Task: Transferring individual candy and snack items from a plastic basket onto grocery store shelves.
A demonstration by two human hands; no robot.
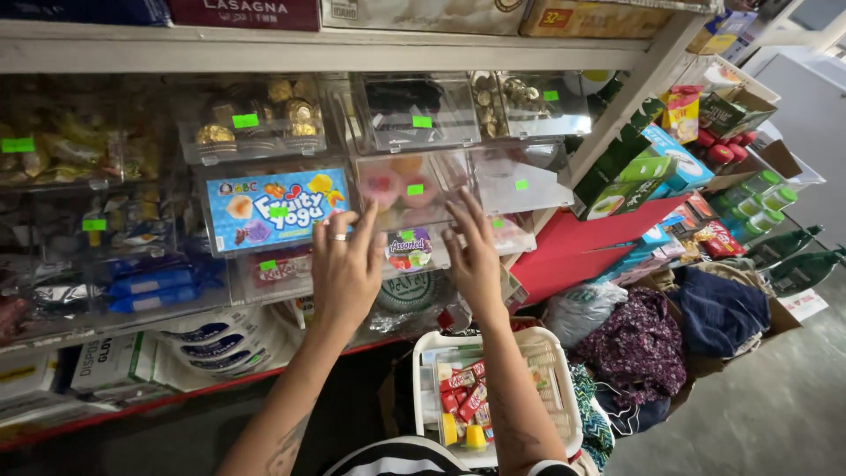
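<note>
Nearest the camera, a white basket (564, 401) sat below the forearms, holding a clear tub (464, 407) of red and yellow sweets within easy reach of the shelf. Above it, the left hand (345, 269) and right hand (473, 256) lay flat against a clear bin (411, 249) of assorted sweets, fingers spread and gripping nothing, one at each side as if to steady its front. The bin sat in a stacked row of like bins with green tags (415, 189), faces outward so contents showed. Beyond, a shelf (264, 51) carried boxes
</note>
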